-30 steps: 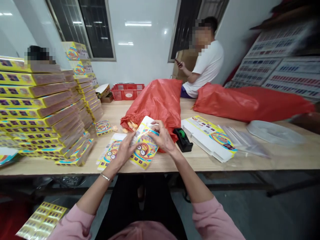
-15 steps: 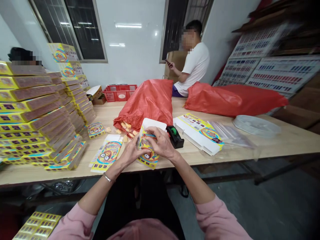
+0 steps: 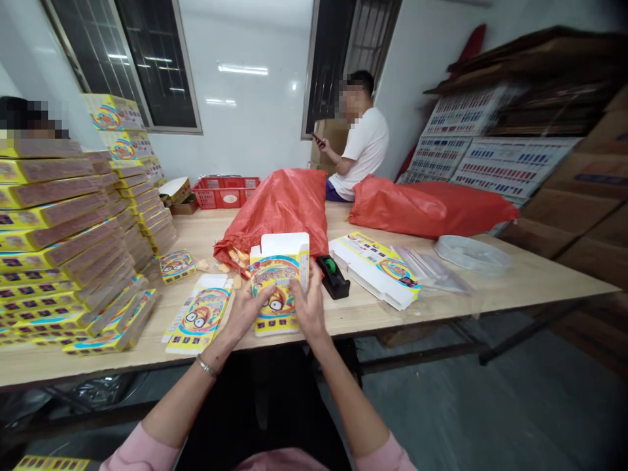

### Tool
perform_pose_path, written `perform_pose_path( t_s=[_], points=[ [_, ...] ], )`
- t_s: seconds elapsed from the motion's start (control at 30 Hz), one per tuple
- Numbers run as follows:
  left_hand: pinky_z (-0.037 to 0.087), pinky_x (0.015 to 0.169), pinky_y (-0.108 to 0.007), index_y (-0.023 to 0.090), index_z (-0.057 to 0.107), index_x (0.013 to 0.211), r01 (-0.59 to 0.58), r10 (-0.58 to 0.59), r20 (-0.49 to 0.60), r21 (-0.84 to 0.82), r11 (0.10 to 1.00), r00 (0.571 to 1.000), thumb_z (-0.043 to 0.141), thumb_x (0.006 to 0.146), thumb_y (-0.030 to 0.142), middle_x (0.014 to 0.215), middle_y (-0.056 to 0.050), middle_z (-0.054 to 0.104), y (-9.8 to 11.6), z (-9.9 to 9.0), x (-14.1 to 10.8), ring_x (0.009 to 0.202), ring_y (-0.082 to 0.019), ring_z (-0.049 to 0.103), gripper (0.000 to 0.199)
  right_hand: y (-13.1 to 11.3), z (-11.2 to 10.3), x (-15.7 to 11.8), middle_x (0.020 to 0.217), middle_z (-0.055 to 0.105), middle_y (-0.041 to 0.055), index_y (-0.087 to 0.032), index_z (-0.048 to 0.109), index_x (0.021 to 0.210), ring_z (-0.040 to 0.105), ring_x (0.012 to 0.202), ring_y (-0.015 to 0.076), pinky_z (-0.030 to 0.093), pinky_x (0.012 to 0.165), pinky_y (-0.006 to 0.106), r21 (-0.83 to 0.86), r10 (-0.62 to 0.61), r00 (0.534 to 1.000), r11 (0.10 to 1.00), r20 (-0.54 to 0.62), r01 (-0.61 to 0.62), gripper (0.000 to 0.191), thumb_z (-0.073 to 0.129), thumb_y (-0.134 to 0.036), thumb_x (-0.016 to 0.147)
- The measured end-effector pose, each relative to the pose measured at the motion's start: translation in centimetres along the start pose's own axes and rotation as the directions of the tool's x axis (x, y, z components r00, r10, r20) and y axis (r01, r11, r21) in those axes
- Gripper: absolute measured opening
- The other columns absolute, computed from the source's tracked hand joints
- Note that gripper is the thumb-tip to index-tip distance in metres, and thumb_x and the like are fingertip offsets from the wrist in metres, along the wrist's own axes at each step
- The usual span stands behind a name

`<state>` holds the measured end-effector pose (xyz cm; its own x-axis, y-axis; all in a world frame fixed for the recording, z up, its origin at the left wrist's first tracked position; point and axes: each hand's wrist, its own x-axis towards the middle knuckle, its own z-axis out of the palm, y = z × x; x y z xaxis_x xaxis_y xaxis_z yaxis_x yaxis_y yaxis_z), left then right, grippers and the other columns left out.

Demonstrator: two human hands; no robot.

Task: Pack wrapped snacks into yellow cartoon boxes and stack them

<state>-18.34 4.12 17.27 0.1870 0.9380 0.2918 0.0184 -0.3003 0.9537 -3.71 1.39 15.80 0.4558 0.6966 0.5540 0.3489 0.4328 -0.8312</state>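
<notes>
A yellow printed carton (image 3: 275,278) stands upright at the table's front edge, its white top flap raised. My left hand (image 3: 248,311) grips its left side, thumb on the front face. Around the right side is my right hand (image 3: 310,304), its thumb also on the front. Flat cartons (image 3: 200,314) lie to the left, and a small printed box (image 3: 177,265) sits behind them. A black tape dispenser (image 3: 334,280) with green tape stands just right of my right hand. Yellowish pieces (image 3: 239,256) in clear wrap lie at the mouth of a red sack (image 3: 282,203).
Tall stacks of yellow boxes (image 3: 59,242) fill the left. Flattened cartons (image 3: 375,265), clear plastic bags (image 3: 432,269) and a round clear tray (image 3: 471,253) lie right. Behind are a red basket (image 3: 228,193), another red sack (image 3: 432,206) and a seated person (image 3: 367,140) holding a phone.
The carton has turned more upright, its front now facing me. My right hand has moved from across its top to its right side. The whole view has shifted slightly.
</notes>
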Motion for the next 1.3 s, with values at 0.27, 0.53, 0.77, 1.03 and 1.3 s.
perform_pose_path(
  t_s=[0.27,0.53,0.77,1.03,1.3],
  points=[
    [0.059,0.086,-0.036,0.017,0.049,0.131,-0.025,0.025,0.057,-0.006,1.000,0.998,0.061,0.088,0.047,0.123,-0.012,0.068,-2.1,-0.6,1.2,0.108,-0.025,0.068,0.054,3.0,2.3,-0.4,0.104,0.064,0.0129,-0.020,0.047,0.117,0.065,0.095,0.0255,0.055,0.081,0.039,0.050,0.150,0.985,0.987,0.080,-0.154,0.041,0.053,-0.050,0.090],
    [0.055,0.096,-0.037,0.026,0.017,0.151,-0.181,0.194,0.211,-0.079,0.980,0.958,0.053,0.093,0.047,0.149,-0.015,0.046,-3.3,-0.8,4.0,0.126,-0.024,0.057,0.071,4.0,-0.3,3.0,0.132,0.055,0.0126,-0.024,0.031,0.147,0.060,0.116,0.0229,0.053,0.095,0.038,0.143,-0.053,0.944,0.990,0.327,0.006,0.065,0.058,-0.042,0.091],
    [0.059,0.088,-0.036,0.027,0.035,0.145,-0.204,0.198,0.275,-0.008,0.979,0.941,0.063,0.089,0.040,0.143,-0.012,0.051,-5.2,-1.7,4.1,0.116,-0.025,0.063,0.064,5.1,-2.3,3.7,0.122,0.061,0.0094,-0.023,0.049,0.131,0.065,0.097,0.0202,0.055,0.088,0.035,0.097,-0.107,0.930,0.992,0.353,0.077,0.047,0.062,-0.041,0.090],
    [0.057,0.072,-0.027,0.021,0.064,0.114,-0.259,0.225,0.234,0.128,0.957,0.946,0.062,0.088,0.043,0.093,-0.005,0.069,-4.4,-2.9,5.5,0.080,-0.016,0.067,0.034,4.7,-2.7,5.1,0.102,0.061,0.0056,-0.022,0.059,0.102,0.059,0.095,0.0199,0.049,0.086,0.034,-0.028,-0.230,0.867,0.963,0.443,0.270,0.018,0.053,-0.037,0.095],
    [0.055,0.076,-0.028,0.018,0.065,0.098,-0.288,0.267,0.249,0.054,0.956,0.931,0.058,0.088,0.049,0.102,-0.007,0.066,-4.1,-2.5,7.1,0.088,-0.017,0.066,0.033,4.9,-2.4,6.7,0.088,0.059,0.0044,-0.022,0.061,0.083,0.058,0.086,0.0193,0.050,0.074,0.032,-0.001,-0.233,0.875,0.966,0.424,0.258,0.018,0.059,-0.038,0.090]
  ],
)
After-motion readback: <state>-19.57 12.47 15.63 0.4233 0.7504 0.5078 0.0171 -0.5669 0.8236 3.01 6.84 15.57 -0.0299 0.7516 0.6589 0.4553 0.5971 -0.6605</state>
